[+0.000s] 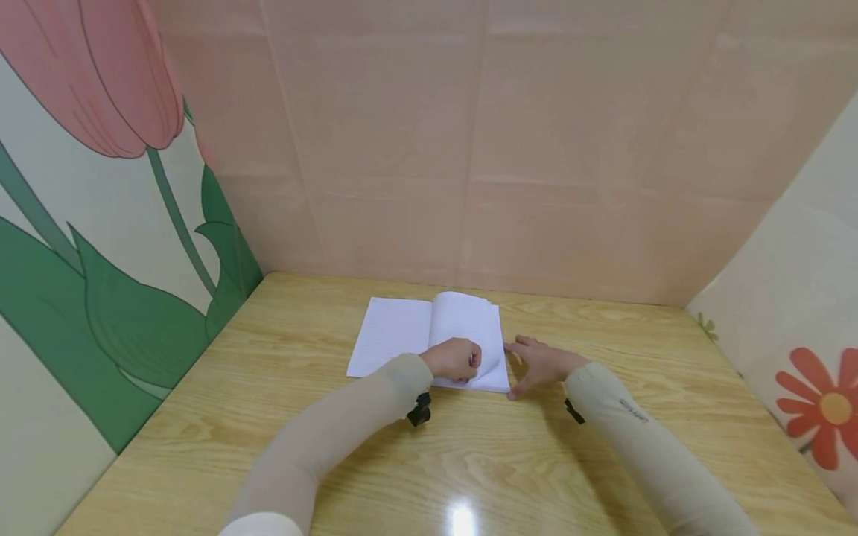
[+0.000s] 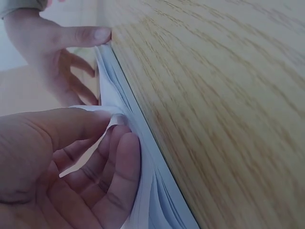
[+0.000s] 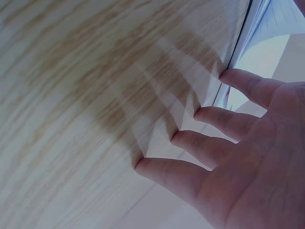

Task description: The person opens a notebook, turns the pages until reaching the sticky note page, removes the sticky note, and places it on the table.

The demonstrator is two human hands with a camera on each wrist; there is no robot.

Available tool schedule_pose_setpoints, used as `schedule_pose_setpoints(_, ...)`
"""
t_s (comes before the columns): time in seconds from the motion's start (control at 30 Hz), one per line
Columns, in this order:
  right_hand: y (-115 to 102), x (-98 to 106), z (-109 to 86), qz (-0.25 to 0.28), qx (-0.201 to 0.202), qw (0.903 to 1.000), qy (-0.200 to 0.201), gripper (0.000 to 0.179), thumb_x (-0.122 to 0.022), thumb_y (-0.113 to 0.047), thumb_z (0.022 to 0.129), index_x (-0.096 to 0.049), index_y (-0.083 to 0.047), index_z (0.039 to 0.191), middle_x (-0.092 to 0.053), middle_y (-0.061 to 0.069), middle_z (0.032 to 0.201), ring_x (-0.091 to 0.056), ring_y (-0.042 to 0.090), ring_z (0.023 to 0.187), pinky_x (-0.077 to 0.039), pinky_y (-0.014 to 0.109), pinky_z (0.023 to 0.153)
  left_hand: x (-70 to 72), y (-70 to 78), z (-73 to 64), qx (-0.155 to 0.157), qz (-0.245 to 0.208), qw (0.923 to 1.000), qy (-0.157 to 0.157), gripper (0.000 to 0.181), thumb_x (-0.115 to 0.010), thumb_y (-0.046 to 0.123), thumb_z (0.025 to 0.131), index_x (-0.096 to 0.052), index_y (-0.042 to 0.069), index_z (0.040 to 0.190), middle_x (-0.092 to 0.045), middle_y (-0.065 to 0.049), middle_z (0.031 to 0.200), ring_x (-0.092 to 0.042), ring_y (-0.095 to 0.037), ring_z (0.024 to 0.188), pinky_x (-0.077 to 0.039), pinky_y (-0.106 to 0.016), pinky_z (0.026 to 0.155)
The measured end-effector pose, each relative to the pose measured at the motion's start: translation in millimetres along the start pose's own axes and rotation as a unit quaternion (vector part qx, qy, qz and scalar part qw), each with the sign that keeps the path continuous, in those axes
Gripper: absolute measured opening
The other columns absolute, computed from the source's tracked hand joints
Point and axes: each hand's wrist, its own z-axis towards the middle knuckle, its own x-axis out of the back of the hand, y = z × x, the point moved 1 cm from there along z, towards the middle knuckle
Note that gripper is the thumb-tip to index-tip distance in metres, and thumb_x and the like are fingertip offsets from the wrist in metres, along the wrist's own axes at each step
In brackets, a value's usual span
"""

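An open notebook (image 1: 390, 336) with white ruled pages lies on the table, its left page flat. My left hand (image 1: 454, 359) is over the lower part of the right side. In the left wrist view its thumb and fingers pinch a page (image 2: 116, 119) near the notebook's edge, and that page bends upward. At the notebook's right edge is my right hand (image 1: 541, 363), fingers spread. Its thumb reaches the lower right corner. Seen from the right wrist, the fingertips (image 3: 177, 136) touch the tabletop, one of them right at the notebook's edge.
The wood-grain table (image 1: 268, 402) runs back to a pinkish covered wall (image 1: 469, 149). A panel with a painted tulip (image 1: 100, 74) stands at the left, and one with a red flower (image 1: 831, 406) at the right.
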Motion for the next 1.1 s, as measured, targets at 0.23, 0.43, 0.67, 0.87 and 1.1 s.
schedule_pose_setpoints(0.23,0.1,0.3,-0.2,0.001,-0.003,1.0000,0.001,0.106,-0.083,-0.047,0.069,-0.031,-0.001,0.148,-0.017,0.037,0.151,-0.019,0.057,0.138,-0.023,0.070,0.105,-1.4,-3.7,2.4,-0.008,-0.007,0.9999,0.007,0.022,-0.067,0.009,0.090,-0.055,0.013,0.071,-0.054,0.004,0.058,-0.049,-0.006,0.051,-0.040,-0.017,0.055)
schedule_pose_setpoints(0.43,0.4,1.1,-0.2,0.000,-0.004,1.0000,0.002,0.106,-0.083,-0.048,0.069,-0.030,-0.001,0.149,-0.017,0.037,0.151,-0.018,0.057,0.138,-0.022,0.070,0.105,-2.5,-3.9,5.3,0.006,-0.014,0.9999,0.004,0.008,-0.065,0.010,0.090,-0.063,0.010,0.082,-0.056,0.003,0.059,-0.050,-0.005,0.051,-0.040,-0.017,0.058)
schedule_pose_setpoints(0.67,-0.1,0.9,-0.5,0.005,-0.006,1.0000,0.001,0.106,-0.083,-0.047,0.069,-0.030,-0.001,0.149,-0.017,0.037,0.151,-0.018,0.057,0.138,-0.022,0.070,0.105,-3.4,-4.4,5.1,0.001,-0.007,0.9999,0.013,0.021,-0.066,0.008,0.088,-0.056,0.013,0.071,-0.052,0.005,0.055,-0.049,-0.005,0.051,-0.040,-0.017,0.059)
schedule_pose_setpoints(0.87,-1.8,1.6,-1.9,0.005,-0.007,1.0000,-0.002,0.106,-0.083,-0.046,0.069,-0.030,-0.001,0.149,-0.016,0.037,0.152,-0.018,0.056,0.138,-0.023,0.069,0.106,-1.1,-4.2,2.5,-0.005,-0.003,0.9994,0.035,0.024,-0.073,0.013,0.085,-0.058,0.014,0.066,-0.052,0.007,0.054,-0.048,-0.004,0.049,-0.040,-0.017,0.057)
schedule_pose_setpoints(1.1,-3.9,1.6,-2.1,0.004,-0.013,0.9999,-0.005,0.105,-0.083,-0.047,0.070,-0.030,-0.001,0.149,-0.017,0.036,0.152,-0.019,0.055,0.139,-0.023,0.069,0.106,0.2,-5.1,0.9,0.000,-0.017,0.9992,0.036,0.024,-0.073,0.016,0.086,-0.058,0.012,0.068,-0.051,0.006,0.055,-0.047,-0.005,0.049,-0.038,-0.017,0.055)
